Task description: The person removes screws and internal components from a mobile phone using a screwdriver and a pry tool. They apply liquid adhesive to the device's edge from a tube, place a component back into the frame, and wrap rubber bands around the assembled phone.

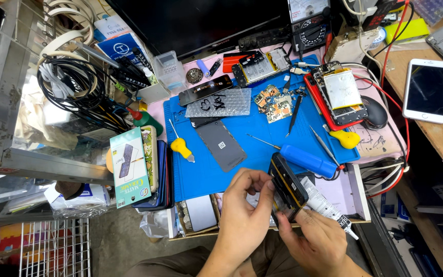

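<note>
A dark opened phone body (286,185) with a yellow-edged inner frame is held on edge over the open drawer (357,191). My left hand (246,208) pinches its left side with thumb and fingers. My right hand (316,237) supports it from below and also holds a white glue tube (326,207) with a thin black tip. A blue cylinder-shaped tool (307,160) lies just beyond the phone on the blue work mat (206,169).
On the mat lie a grey back cover (221,145), a yellow-handled screwdriver (181,146), circuit boards (274,103), a bubble-wrap piece (217,102) and an opened red-framed phone (338,96). A white phone (427,90) rests on the right bench. Boxes (130,166) and cables (73,82) crowd the left.
</note>
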